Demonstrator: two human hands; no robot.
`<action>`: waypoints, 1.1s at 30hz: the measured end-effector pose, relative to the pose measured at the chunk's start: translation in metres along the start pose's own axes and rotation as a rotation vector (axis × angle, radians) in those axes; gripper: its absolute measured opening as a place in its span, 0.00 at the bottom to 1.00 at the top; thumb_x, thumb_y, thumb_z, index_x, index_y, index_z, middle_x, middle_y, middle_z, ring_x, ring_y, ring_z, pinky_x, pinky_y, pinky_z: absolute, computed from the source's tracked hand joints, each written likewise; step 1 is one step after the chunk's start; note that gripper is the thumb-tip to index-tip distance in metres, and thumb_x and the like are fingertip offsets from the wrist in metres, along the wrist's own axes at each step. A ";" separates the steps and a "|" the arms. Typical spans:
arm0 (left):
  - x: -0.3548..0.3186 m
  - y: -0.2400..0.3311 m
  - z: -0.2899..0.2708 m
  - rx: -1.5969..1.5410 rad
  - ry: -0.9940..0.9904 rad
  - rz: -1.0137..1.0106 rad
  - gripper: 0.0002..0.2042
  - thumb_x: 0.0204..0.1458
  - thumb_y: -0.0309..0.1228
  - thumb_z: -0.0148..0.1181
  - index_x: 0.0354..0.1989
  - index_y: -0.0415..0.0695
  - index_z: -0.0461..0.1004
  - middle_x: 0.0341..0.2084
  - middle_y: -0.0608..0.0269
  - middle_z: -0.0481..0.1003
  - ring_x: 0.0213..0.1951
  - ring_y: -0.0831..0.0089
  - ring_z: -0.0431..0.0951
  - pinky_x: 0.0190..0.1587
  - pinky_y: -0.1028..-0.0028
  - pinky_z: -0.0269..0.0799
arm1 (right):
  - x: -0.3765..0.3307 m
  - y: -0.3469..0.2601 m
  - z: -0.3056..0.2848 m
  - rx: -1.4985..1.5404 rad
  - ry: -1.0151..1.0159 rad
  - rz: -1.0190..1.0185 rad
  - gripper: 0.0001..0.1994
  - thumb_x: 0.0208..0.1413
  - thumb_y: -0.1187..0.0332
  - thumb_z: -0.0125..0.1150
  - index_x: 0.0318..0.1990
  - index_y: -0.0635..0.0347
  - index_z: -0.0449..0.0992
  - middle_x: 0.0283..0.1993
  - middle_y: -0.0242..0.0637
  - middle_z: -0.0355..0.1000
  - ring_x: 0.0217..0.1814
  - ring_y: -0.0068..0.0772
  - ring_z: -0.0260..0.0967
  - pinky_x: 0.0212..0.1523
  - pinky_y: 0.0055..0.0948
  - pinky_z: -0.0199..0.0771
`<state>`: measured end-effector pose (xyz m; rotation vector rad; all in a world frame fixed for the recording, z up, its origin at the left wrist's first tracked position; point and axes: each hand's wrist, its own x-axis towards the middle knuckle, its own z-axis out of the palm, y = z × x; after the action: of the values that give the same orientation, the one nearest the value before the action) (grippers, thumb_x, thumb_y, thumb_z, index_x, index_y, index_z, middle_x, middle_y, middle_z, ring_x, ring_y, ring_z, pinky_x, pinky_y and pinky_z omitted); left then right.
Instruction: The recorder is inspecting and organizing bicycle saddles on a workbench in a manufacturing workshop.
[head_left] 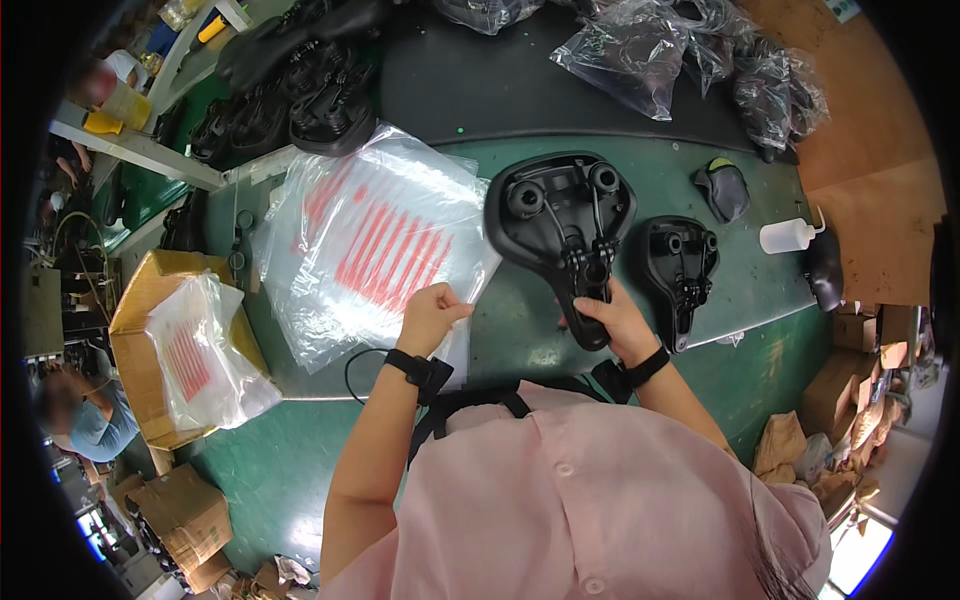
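Observation:
My right hand [622, 322] grips a black bicycle saddle [560, 215] by its narrow nose. The saddle is turned underside up, showing its rails, clamp and two round springs. My left hand [432, 318] has its fingers curled and pinched together over the near edge of a stack of clear plastic bags [350, 235] with red printing. Whether a bag edge is between those fingers is hidden. Just right of the held saddle, a second, smaller-looking saddle [680, 265] lies underside up on the green table [520, 335].
Bagged saddles [640, 55] lie along the back on a black mat [460, 80]. More bare saddles [320, 100] are piled at far left. A cardboard box [150, 300] of bags, scissors [240, 235], a white squeeze bottle [790, 236] and a dark pouch-like item [722, 190] surround the work area.

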<state>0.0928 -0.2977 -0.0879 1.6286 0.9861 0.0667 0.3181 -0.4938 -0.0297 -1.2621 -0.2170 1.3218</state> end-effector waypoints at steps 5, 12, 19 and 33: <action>-0.002 0.012 -0.001 -0.252 0.056 -0.071 0.09 0.48 0.31 0.61 0.25 0.36 0.77 0.16 0.60 0.73 0.20 0.73 0.73 0.25 0.73 0.68 | 0.003 -0.007 0.038 0.061 -0.163 0.086 0.29 0.47 0.72 0.66 0.56 0.64 0.61 0.47 0.41 0.70 0.37 0.39 0.75 0.40 0.35 0.77; -0.003 0.019 -0.001 -0.073 0.134 -0.017 0.09 0.48 0.29 0.60 0.27 0.34 0.79 0.18 0.58 0.76 0.22 0.74 0.76 0.28 0.76 0.71 | 0.033 0.007 0.062 0.075 -0.210 0.122 0.27 0.50 0.73 0.64 0.57 0.64 0.61 0.44 0.38 0.72 0.38 0.33 0.75 0.40 0.30 0.77; 0.001 -0.003 0.013 -0.230 0.070 0.047 0.09 0.39 0.23 0.68 0.21 0.38 0.71 0.15 0.66 0.71 0.20 0.79 0.72 0.23 0.78 0.69 | 0.070 0.042 0.080 0.116 -0.159 0.215 0.23 0.52 0.74 0.62 0.55 0.65 0.62 0.43 0.40 0.72 0.37 0.33 0.75 0.38 0.31 0.79; -0.021 0.020 -0.026 -0.531 0.055 -0.132 0.07 0.52 0.29 0.59 0.36 0.39 0.78 0.30 0.62 0.79 0.29 0.77 0.78 0.28 0.78 0.73 | 0.043 0.015 0.056 0.112 -0.193 0.181 0.25 0.52 0.73 0.63 0.56 0.64 0.61 0.44 0.42 0.72 0.39 0.37 0.75 0.38 0.31 0.79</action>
<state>0.0771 -0.2897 -0.0533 1.0793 1.0118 0.2618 0.2817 -0.4323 -0.0417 -1.0793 -0.1640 1.5919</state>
